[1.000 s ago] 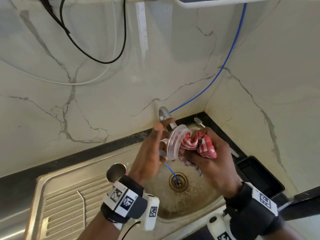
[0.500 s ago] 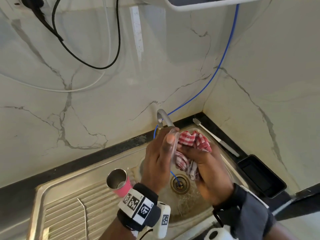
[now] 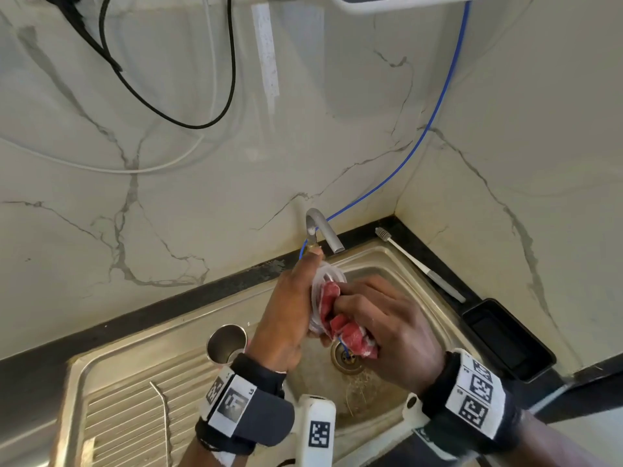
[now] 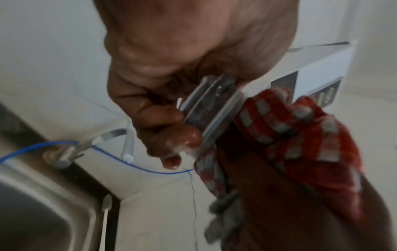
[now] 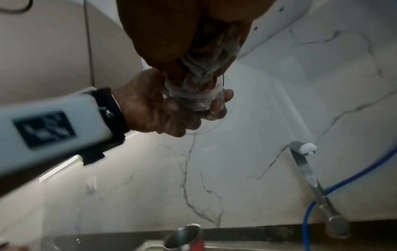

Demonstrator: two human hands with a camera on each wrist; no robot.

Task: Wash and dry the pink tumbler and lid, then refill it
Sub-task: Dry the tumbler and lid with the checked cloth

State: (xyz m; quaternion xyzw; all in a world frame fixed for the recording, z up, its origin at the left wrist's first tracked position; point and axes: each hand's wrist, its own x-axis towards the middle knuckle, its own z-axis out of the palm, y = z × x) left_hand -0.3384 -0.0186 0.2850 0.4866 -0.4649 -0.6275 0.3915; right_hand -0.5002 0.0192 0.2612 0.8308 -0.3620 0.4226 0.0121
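Over the sink basin (image 3: 381, 264) my left hand (image 3: 286, 315) grips the clear round lid (image 3: 325, 278) by its edge, held upright on its side. My right hand (image 3: 387, 321) bunches a red and white checked cloth (image 3: 344, 326) and presses it into the lid's inner face. In the left wrist view the lid (image 4: 211, 112) sits between my fingers (image 4: 171, 132) with the cloth (image 4: 300, 132) against it. The right wrist view shows the lid (image 5: 193, 96) from below. The tumbler (image 3: 226, 343), steel inside, stands open on the drainboard left of my left wrist, its pink side mostly hidden.
A grey tap spout (image 3: 320, 230) curves over the basin's back edge, with a blue tube (image 3: 421, 136) running down the wall into the drain (image 3: 347, 357). A toothbrush (image 3: 418, 264) lies on the dark counter at the right, beside a black tray (image 3: 505, 338). A bent wire (image 3: 161, 409) lies on the drainboard.
My hands have drawn closer together and the lid has turned edge-on. The cloth has been worked further into the lid, with more of it hanging under my right hand.
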